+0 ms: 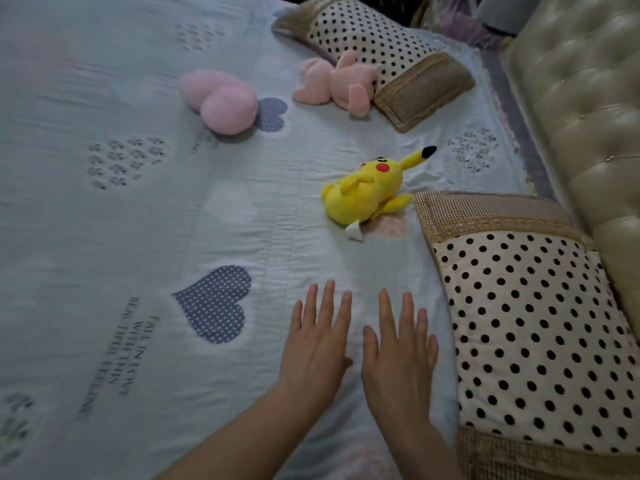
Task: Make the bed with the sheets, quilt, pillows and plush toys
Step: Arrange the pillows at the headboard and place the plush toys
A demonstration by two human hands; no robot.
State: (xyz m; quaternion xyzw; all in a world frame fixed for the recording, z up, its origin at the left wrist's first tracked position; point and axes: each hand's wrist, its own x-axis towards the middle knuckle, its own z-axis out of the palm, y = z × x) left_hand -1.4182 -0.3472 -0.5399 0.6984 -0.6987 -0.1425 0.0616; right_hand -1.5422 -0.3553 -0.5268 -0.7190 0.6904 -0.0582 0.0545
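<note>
- The quilt point(138, 220) was pale, crinkled cotton with grey dotted heart patches and printed lettering, spread flat across the bed.
- Two pillows, the near pillow point(536, 341) and the far pillow point(374, 46), had black-dotted cream centres and woven tan end bands. Their long axes ran along a glossy, button-tufted cream headboard point(588, 116).
- The yellow plush toy point(367, 188) lay on its side between the pillows, with its black-tipped ear pointing towards the headboard.
- A round pink plush point(221, 102) lay further out on the quilt.
- A pink plush animal point(336, 83) touched the far pillow.
- The left hand point(317, 341) and right hand point(398, 355) lay palm-down side by side on the quilt beside the near pillow. The fingers were straight and slightly spread, gripping nothing.
</note>
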